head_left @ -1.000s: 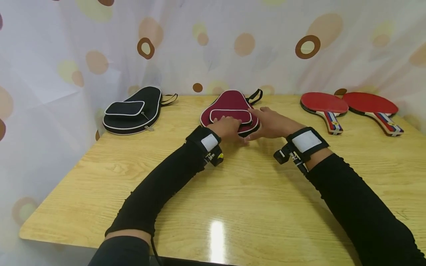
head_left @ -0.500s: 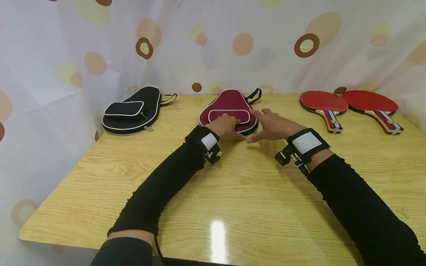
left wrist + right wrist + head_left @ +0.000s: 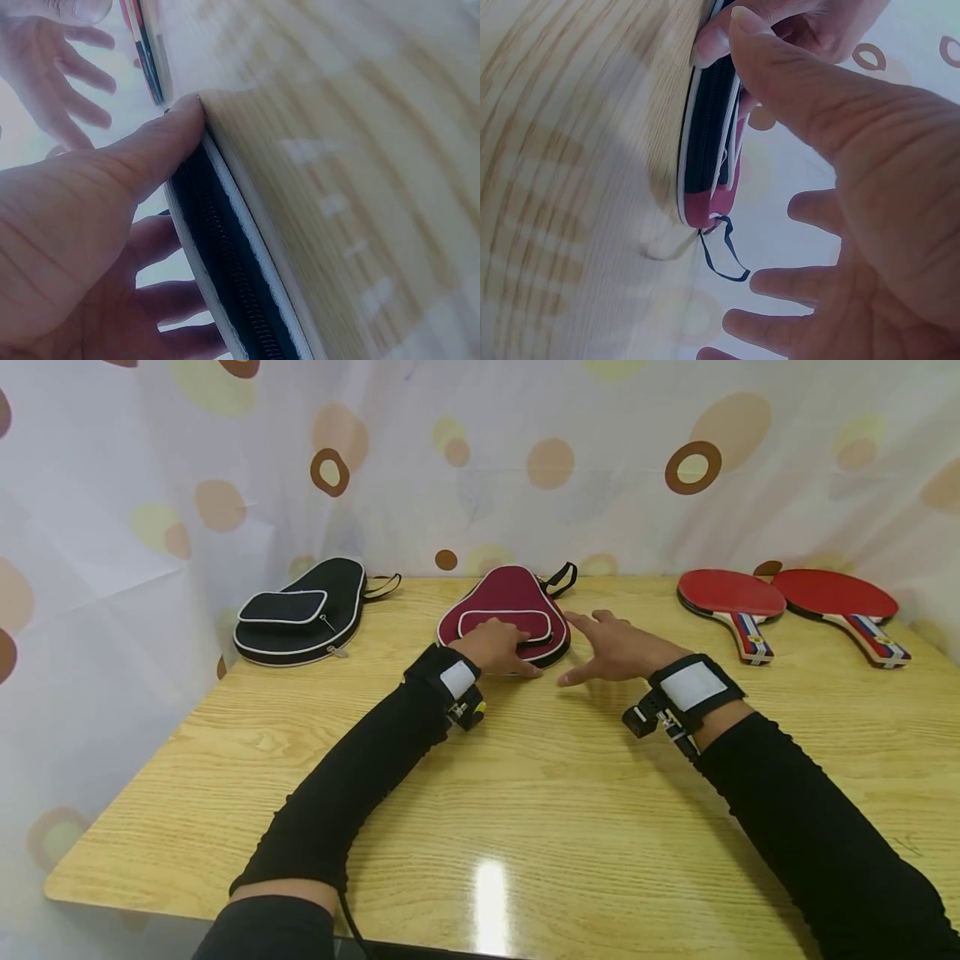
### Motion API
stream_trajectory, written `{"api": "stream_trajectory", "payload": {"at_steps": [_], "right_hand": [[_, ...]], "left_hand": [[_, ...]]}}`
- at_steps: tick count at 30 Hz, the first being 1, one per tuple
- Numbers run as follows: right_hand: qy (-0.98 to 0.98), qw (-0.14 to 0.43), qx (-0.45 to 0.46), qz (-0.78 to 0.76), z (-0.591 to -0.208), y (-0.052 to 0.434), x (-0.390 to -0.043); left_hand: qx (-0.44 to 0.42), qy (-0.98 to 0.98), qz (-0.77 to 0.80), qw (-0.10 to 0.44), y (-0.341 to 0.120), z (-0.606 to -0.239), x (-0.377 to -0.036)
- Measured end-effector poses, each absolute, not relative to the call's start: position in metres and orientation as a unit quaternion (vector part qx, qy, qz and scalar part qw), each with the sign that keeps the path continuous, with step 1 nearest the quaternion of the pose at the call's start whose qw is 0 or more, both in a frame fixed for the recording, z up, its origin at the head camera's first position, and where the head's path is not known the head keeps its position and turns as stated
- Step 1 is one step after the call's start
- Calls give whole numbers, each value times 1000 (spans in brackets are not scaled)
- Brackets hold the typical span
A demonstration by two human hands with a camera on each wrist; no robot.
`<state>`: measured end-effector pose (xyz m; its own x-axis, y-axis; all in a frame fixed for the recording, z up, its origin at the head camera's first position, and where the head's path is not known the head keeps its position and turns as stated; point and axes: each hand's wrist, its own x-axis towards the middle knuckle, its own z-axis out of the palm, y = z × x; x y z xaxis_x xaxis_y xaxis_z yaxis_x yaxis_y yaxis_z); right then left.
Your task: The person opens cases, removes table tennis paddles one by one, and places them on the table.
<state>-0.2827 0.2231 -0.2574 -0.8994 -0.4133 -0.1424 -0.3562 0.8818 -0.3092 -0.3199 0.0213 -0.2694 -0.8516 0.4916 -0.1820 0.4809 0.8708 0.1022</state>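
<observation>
A maroon table tennis bat case [image 3: 512, 587] with white piping and a small front pocket lies flat near the back of the table. My left hand [image 3: 495, 647] grips its near edge, fingers over the pocket. In the left wrist view the thumb [image 3: 161, 142] lies against the black zipper side. To the right of the case my right hand [image 3: 618, 647] hovers with spread fingers, holding nothing. The right wrist view shows its fingers [image 3: 780, 330] straight, close to the black wrist loop [image 3: 724, 255] of the case.
At the back left lies a black bat case [image 3: 300, 602] of the same shape. Two red table tennis bats [image 3: 731, 592] lie side by side at the back right, handles toward me. A spotted curtain [image 3: 480, 460] stands behind the wooden table [image 3: 585, 827].
The maroon case has shifted slightly left, together with my left hand. My right hand has stayed almost in place, so the gap between it and the case has widened.
</observation>
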Motion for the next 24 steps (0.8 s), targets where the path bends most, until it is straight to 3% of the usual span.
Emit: {"api": "stream_trajectory", "payload": {"at_steps": [24], "right_hand": [[966, 106, -191, -136, -257, 226, -280]], "left_hand": [[252, 961, 26, 114, -17, -268, -329]]}}
